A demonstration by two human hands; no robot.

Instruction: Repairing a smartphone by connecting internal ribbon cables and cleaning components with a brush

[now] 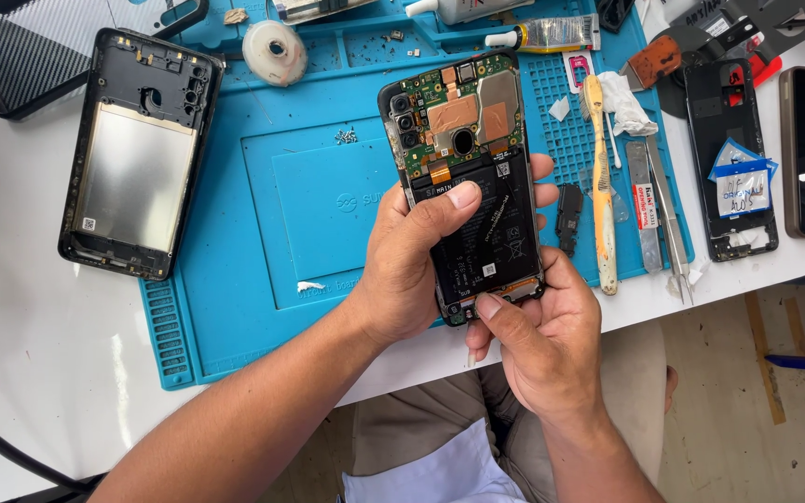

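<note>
An opened phone with its back cover off shows a green circuit board, copper shields and a black battery. My left hand grips it from the left, thumb lying across the battery. My right hand holds the phone's bottom edge, thumb pressed on the lower end near the small board there. The phone is held tilted above a blue work mat.
A phone back frame with a silver plate lies on the mat's left. Tweezers, a yellow pry tool, a glue tube, a tape roll and loose screws are around. Other phone parts sit at the right.
</note>
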